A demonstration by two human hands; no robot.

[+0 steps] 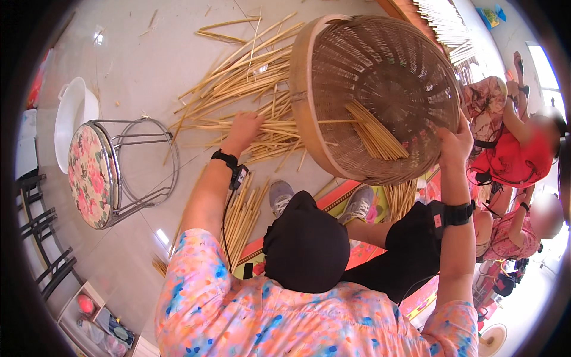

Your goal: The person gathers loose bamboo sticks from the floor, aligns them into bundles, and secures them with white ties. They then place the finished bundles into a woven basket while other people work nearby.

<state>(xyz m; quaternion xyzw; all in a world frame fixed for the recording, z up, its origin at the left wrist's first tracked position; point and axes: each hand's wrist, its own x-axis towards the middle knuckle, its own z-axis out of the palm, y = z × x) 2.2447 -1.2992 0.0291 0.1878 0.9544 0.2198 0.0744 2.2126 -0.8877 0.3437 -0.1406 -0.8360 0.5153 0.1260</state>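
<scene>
A round woven basket (404, 65) with a broad wooden rim is tipped on its side, its opening turned toward me. My right hand (457, 141) grips the basket's right edge. Inside the basket rests a small bundle of thin yellow-brown sticks (380, 138). On the floor left of the basket, my left hand (245, 128) is closed over some sticks at the edge of a loose pile of straw-coloured sticks (238, 86). Its fingertips are partly hidden. Black bands with small devices sit on both wrists.
A round stool (89, 178) with a flowered seat lies on its side at left, beside a white basin (74, 110). More sticks (241, 214) lie near my feet on a colourful mat (342, 193). Two seated people (520, 154) work at right.
</scene>
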